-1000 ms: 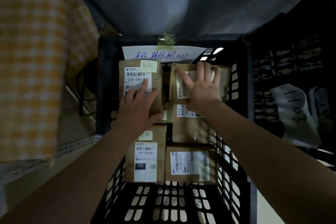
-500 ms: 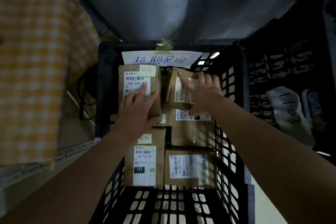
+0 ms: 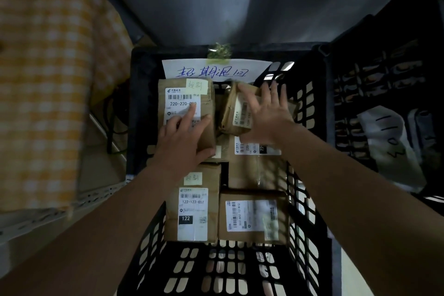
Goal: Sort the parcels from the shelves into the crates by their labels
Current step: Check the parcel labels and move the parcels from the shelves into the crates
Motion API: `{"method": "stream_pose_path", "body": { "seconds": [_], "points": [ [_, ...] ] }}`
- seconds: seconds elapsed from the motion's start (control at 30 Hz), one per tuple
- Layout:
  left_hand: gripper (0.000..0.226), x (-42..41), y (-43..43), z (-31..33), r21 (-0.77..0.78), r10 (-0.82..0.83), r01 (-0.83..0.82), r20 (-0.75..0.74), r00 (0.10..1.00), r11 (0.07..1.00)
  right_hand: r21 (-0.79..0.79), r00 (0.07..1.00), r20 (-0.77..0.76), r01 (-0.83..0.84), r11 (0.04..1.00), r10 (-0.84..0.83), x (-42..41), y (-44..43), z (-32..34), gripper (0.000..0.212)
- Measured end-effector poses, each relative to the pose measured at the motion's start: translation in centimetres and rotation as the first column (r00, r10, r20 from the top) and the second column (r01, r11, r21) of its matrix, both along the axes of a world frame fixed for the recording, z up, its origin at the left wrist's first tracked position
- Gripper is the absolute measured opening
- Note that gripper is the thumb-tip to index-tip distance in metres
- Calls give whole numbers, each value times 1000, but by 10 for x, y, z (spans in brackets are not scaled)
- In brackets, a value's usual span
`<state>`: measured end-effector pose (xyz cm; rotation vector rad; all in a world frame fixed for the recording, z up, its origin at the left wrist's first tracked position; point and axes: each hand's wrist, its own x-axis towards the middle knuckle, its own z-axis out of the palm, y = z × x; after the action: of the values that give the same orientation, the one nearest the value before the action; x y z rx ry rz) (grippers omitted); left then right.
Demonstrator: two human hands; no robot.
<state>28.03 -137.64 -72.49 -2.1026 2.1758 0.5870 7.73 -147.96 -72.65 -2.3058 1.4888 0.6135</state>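
Observation:
A black slotted crate (image 3: 141, 103) holds several brown parcels. My left hand (image 3: 183, 138) rests flat on the far-left parcel (image 3: 209, 103), labelled 220-220, fingers straight over its white label. My right hand (image 3: 266, 115) presses with spread fingers on the far-right parcel (image 3: 231, 108), which is tipped up on its right side, label facing left. Nearer me lie a parcel labelled 122-122-007 (image 3: 193, 209) and another with a sideways label (image 3: 252, 215). A further parcel (image 3: 254, 168) lies under my right wrist.
A handwritten white paper sign (image 3: 216, 71) is taped to the crate's far wall. A second black crate (image 3: 384, 108) with a white tag stands to the right. Yellow checked cloth (image 3: 48, 79) hangs on the left beside a metal shelf rail (image 3: 96, 193).
The far-right parcel has tilted from lying flat to standing tipped on its side under my right hand. My left hand has stayed on the 220-220 parcel.

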Motion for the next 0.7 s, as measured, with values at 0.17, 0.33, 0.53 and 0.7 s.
{"method": "stream_pose_path", "body": {
  "seconds": [0.17, 0.33, 0.53, 0.7],
  "points": [
    [78, 0, -1, 6, 34, 7, -6, -31, 999, 999, -85, 1000, 12, 12, 996, -11, 4, 12, 5, 133],
    [69, 4, -4, 11, 101, 8, -4, -37, 999, 995, -149, 1000, 25, 20, 989, -16, 3, 30, 11, 133],
    [56, 13, -9, 22, 143, 87, -57, -208, 974, 988, -147, 926, 368, 150, 978, -87, -18, 47, 30, 130],
    [48, 19, -2, 29, 161, 83, -42, -259, 962, 986, -168, 739, 635, 418, 893, -226, -17, 60, 52, 115]
  ]
}}
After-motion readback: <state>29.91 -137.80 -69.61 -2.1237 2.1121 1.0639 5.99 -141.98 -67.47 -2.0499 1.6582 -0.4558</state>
